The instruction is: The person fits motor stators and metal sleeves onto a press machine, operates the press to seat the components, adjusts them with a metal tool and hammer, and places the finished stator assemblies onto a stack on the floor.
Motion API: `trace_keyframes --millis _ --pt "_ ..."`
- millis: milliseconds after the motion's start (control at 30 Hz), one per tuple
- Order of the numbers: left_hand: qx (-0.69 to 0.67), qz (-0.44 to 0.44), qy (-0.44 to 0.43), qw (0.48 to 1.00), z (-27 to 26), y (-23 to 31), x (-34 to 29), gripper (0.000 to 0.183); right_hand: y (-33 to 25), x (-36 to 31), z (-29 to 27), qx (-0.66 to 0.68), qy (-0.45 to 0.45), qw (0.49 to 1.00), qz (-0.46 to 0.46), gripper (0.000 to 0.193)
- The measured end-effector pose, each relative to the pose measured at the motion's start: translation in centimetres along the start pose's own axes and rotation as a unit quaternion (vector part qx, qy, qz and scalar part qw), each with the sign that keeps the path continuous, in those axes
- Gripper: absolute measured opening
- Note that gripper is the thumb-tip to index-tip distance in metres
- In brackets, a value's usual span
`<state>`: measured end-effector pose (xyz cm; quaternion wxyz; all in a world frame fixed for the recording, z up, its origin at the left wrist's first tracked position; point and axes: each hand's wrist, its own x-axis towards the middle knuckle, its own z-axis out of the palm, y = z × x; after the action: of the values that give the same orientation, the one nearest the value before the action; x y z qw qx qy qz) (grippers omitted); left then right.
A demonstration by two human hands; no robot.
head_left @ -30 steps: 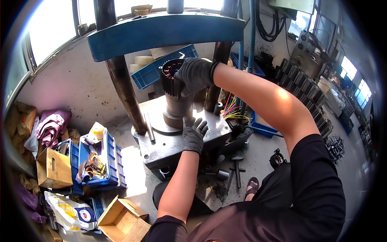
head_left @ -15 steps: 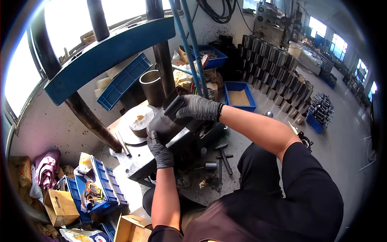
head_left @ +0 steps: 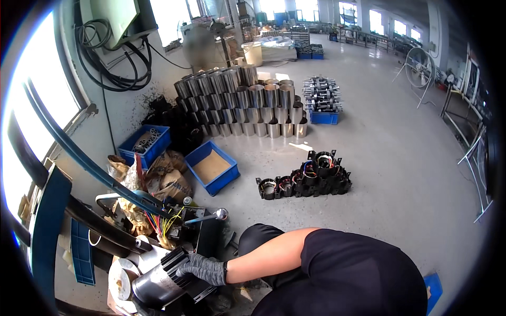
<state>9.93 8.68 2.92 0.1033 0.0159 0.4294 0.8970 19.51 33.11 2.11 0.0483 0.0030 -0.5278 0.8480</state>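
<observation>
My right hand [head_left: 205, 268], in a grey knit glove, is closed round a black finned part [head_left: 175, 263]. That part sticks out of the end of a dark metal cylinder [head_left: 155, 285], which lies tilted by the press table. Of my left hand [head_left: 141, 308] only a dark gloved bit shows at the lower edge, beside the cylinder's lower end; its fingers are hidden. A pale round disc [head_left: 121, 284] sits just left of the cylinder. Red and yellow wires [head_left: 164, 226] rise behind it.
The press's blue crossbeam [head_left: 46, 231] and dark columns stand at left. A ball-ended lever [head_left: 221, 214] juts out beyond my hand. Farther off are a blue bin [head_left: 224, 181], black wired rings [head_left: 311, 179] on the floor and stacked metal sleeves [head_left: 247, 105].
My view has swung to the right, bringing the floor and wired rings into sight. My left hand has almost left the picture, while my right hand keeps its hold on the finned part.
</observation>
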Motion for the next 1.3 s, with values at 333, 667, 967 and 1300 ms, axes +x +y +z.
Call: trace_keyframes --millis 333,667,967,1300 --pt "0.581 0.064 -0.025 0.811 -2.8 3.2 13.3 0.049 3.1 1.7 4.1 0.142 0.129 0.959 0.21 0.029" --pt "0.826 0.032 0.012 0.563 7.4 -0.3 11.9 0.046 2.4 0.7 3.6 0.247 0.144 0.945 0.156 0.031" --pt "0.846 0.065 0.144 0.51 6.3 -0.6 12.0 0.046 2.9 0.0 2.9 0.234 0.136 0.941 0.205 0.027" --pt "0.818 0.038 0.158 0.552 7.3 -0.1 10.7 0.042 1.3 -1.4 4.5 0.171 0.2 0.942 0.211 0.019"
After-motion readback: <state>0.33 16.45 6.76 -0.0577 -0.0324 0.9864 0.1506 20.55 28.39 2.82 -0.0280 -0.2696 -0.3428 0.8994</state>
